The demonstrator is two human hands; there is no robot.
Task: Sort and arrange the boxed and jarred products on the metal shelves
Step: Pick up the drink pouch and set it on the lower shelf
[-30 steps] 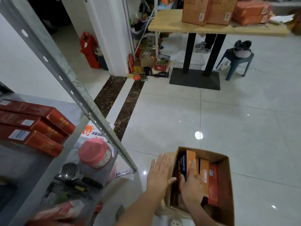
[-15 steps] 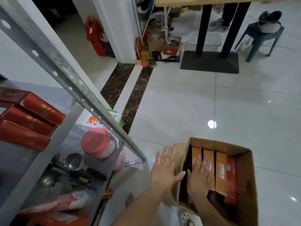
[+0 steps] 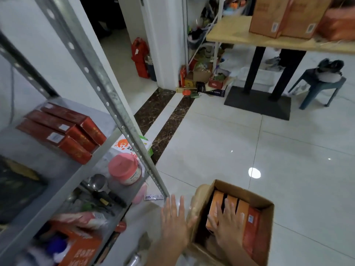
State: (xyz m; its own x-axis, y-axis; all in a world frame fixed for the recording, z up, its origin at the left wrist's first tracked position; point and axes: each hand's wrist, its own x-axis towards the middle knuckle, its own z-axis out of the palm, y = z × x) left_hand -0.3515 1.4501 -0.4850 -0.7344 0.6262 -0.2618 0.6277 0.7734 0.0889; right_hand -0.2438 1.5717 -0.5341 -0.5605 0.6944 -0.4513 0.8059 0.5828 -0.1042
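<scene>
An open cardboard carton (image 3: 266, 233) sits on the floor at bottom right, holding several orange product boxes (image 3: 216, 210) standing on edge. My right hand (image 3: 228, 223) lies flat on top of those boxes, fingers spread. My left hand (image 3: 173, 221) presses flat against the carton's outer left flap, fingers straight. The metal shelf unit (image 3: 115, 112) stands at left. Three red boxes (image 3: 63, 131) lie side by side on its upper shelf. A jar with a pink lid (image 3: 124, 168) stands on the shelf below.
Spoons and dark-handled tools (image 3: 103, 194) lie beside the jar; an orange box (image 3: 80, 250) sits lower down. A wooden table (image 3: 240, 38) with brown cartons stands at back right, a blue stool (image 3: 318, 87) next to it. Clutter crowds the white pillar's base (image 3: 201, 81).
The view tilted up, bringing the table top back into sight. My right hand slid over the orange boxes and lies flatter; my left hand stays on the carton's flap.
</scene>
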